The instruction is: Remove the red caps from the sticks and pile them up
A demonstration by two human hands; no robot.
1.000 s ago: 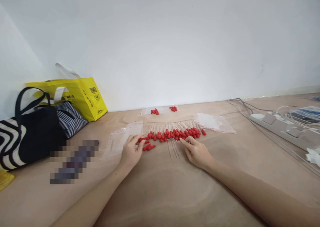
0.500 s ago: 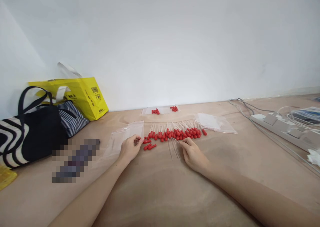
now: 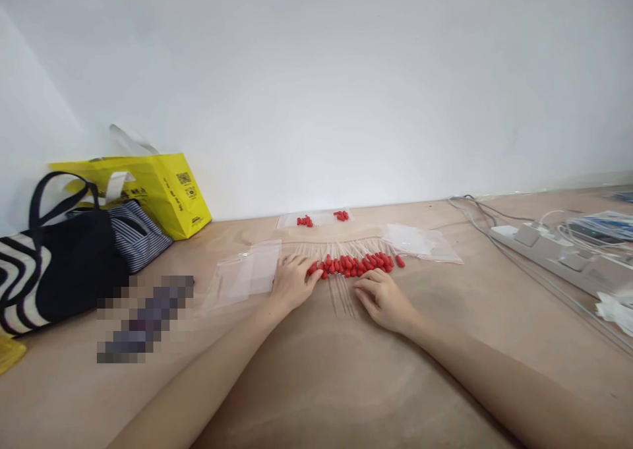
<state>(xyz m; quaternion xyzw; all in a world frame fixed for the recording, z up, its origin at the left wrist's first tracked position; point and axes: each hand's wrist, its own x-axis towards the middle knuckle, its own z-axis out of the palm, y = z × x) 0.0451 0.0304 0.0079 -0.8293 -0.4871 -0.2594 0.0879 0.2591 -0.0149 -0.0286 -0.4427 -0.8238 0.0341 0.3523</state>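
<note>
A row of glass droppers [image 3: 368, 246] with red rubber bulbs [image 3: 353, 264] lies across the table, thin tubes pointing to the wall. My left hand [image 3: 295, 281] rests palm down over the left end of the row, fingers stretched and touching bulbs; what lies under it is hidden. In front of the row are several loose clear thin tubes [image 3: 341, 297]. My right hand [image 3: 386, 300] lies just right of these tubes, near the bulbs, with fingers curled together. Anything between its fingertips is hidden.
Clear zip bags [image 3: 242, 277] lie left of the row, and more plastic bags [image 3: 420, 241] lie right. Red bulbs [image 3: 341, 216] sit on a bag by the wall. A yellow bag [image 3: 188, 198] and black bag [image 3: 74, 264] stand left; a power strip [image 3: 554, 254] lies right.
My left hand has moved right and forward, from pinching near loose red bulbs to spreading over them and the row's left end. My right hand stays near the tubes, fingers more curled.
</note>
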